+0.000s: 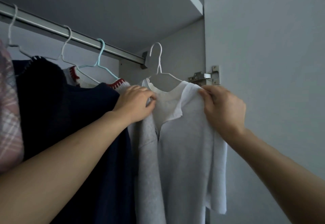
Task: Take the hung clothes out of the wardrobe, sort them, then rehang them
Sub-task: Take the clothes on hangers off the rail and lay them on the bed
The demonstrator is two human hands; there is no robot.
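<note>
Head view: both hands are raised to shoulder level of a light grey top (186, 144) carried on a white hanger (159, 65). The left hand (136, 103) is curled onto the garment's left shoulder by the collar, fingers pinching the cloth; the forearm runs down toward the lower left. The right hand (223, 107) pinches the right shoulder seam, knuckles up, forearm extended from the lower right. The hanger's hook is seen just past the right end of the wardrobe rail (73, 35); whether it rests on the rail cannot be told. Left of the top, a navy garment (73, 118) hangs touching it. To the right, the door panel (272, 65) and hinge (204, 77) lie near the right hand.
</note>
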